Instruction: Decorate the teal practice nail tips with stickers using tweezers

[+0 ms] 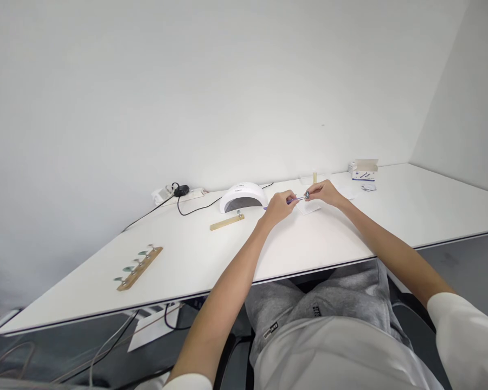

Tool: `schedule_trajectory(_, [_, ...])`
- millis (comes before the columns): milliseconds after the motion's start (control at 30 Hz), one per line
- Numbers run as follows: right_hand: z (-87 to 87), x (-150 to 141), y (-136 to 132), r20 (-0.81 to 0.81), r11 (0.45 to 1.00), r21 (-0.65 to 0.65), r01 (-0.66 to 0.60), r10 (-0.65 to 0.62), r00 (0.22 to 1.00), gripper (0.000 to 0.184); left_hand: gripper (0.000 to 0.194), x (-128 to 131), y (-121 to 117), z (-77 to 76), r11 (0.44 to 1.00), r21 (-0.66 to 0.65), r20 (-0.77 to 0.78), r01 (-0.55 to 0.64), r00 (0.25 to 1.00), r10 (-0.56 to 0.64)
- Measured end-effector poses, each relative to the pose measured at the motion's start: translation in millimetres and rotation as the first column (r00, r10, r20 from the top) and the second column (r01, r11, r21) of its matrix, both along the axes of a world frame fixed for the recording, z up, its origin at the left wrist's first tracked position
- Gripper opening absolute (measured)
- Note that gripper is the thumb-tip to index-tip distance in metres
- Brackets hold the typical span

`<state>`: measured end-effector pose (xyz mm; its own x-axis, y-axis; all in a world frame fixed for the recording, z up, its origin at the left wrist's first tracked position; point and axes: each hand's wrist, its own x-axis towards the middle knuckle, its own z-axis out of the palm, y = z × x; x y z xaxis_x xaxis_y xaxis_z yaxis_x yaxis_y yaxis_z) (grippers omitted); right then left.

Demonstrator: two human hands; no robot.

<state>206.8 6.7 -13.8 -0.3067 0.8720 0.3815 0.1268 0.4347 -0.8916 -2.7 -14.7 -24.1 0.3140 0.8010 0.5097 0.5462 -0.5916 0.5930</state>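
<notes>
My left hand is closed around a thin blue-handled brush, its tip pointing right. My right hand pinches a small dark-blue nail tip, and the brush end meets it or comes very close; I cannot tell which. Below both hands lies a small white sheet. Left of my left hand stands a white nail lamp with an arched opening. In front of the lamp rests a wooden strip with one small holder at its right end.
At the left, a wooden bar carries several green and pale nail tips on upright holders. A power adapter and black cable lie near the wall. An open box and small packets sit back right.
</notes>
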Motion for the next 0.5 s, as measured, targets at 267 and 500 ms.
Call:
schedule_trajectory(267, [-1.0, -0.1, 1.2, -0.005, 1.0, 0.003, -0.003, 0.003, 1.0, 0.02, 0.013, -0.6, 2.6, -1.6, 1.0, -0.008, -0.005, 0.004, 1.0, -0.004])
schedule_trajectory(500, [-1.3, -0.6, 1.7, -0.012, 1.0, 0.002, 0.004, -0.004, 1.0, 0.019, 0.011, 0.0, 1.2, -0.6, 1.0, -0.007, -0.002, 0.007, 1.0, -0.007])
